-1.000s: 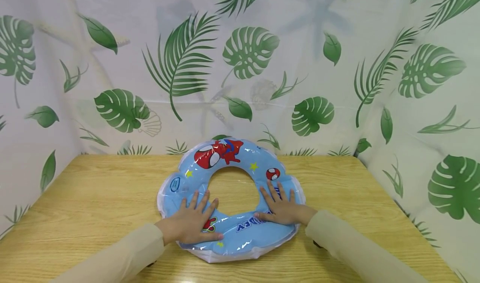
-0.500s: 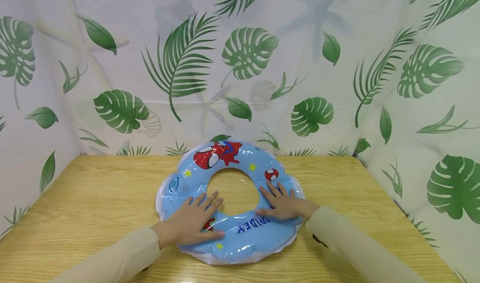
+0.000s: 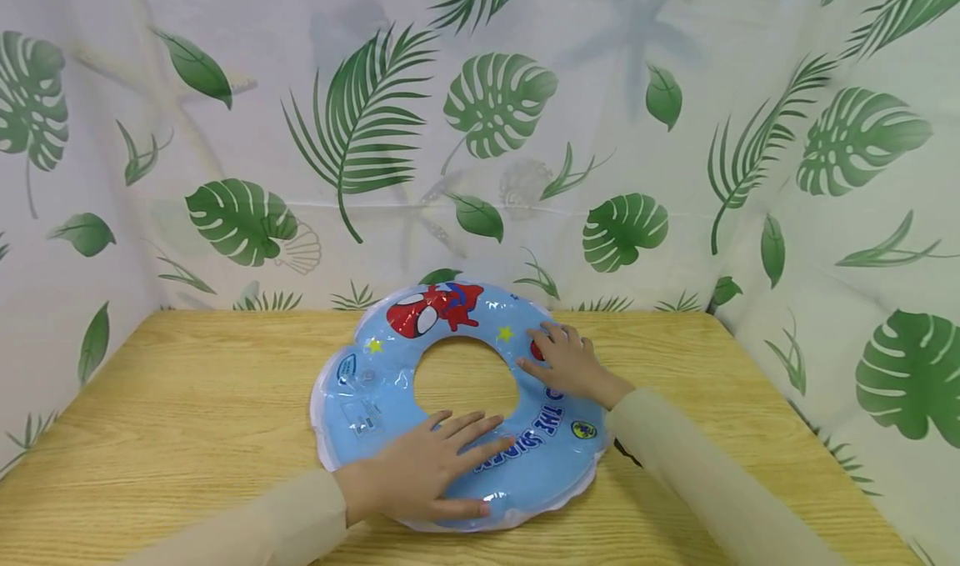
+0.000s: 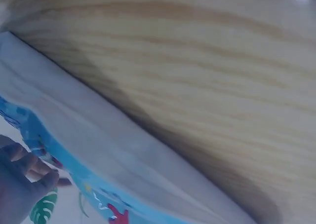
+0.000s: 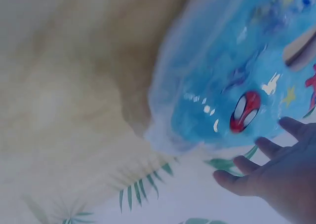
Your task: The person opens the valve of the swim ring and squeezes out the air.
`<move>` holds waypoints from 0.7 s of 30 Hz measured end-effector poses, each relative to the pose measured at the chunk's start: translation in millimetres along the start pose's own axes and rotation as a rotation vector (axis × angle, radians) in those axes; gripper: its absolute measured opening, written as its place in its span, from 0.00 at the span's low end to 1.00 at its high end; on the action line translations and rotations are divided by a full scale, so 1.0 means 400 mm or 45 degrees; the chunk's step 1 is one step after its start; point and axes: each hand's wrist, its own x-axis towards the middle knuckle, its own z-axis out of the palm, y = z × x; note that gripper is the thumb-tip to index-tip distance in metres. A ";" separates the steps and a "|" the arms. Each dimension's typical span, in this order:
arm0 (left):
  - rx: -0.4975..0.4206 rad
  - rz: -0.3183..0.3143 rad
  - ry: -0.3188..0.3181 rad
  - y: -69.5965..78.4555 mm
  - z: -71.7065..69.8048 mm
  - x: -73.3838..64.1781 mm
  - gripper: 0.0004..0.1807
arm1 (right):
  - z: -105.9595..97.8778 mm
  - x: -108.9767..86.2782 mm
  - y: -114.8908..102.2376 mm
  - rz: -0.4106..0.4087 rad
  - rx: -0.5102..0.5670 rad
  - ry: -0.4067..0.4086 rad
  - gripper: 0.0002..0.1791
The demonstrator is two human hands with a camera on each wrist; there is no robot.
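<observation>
A light-blue inflatable swim ring (image 3: 450,303) with red cartoon figures, yellow stars and lettering lies flat on the wooden table. Over its near side is my left hand (image 3: 423,470), fingers stretched out toward the right. My right hand (image 3: 573,364) is over the ring's right side, fingers spread, partly covering a small red mask print. In the right wrist view that mask print (image 5: 245,111) shows beside the fingers. The ring's white underside (image 4: 108,125) appears in the left wrist view. Whether either palm touches the ring is hard to tell.
The wooden table (image 3: 187,408) extends to both sides of the ring. Behind it and at both sides hangs a pale cloth (image 3: 525,232) printed with green leaves. The ring's far edge lies near the back of the table.
My left hand has moved right along the ring's near side, uncovering a printed patch at the left. My right hand has moved farther back, uncovering the lettering. The ring has barely shifted.
</observation>
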 end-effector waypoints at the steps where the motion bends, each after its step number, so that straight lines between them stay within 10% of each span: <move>1: -0.011 0.024 -0.009 0.007 0.000 0.005 0.38 | -0.001 0.011 0.004 -0.002 0.011 0.028 0.32; 7: -0.021 0.140 -0.081 0.035 0.002 0.034 0.38 | -0.002 0.078 0.017 -0.013 0.044 0.116 0.33; 21: -0.146 0.141 -0.316 0.049 0.041 0.055 0.41 | 0.063 0.138 0.020 0.090 0.057 -0.083 0.37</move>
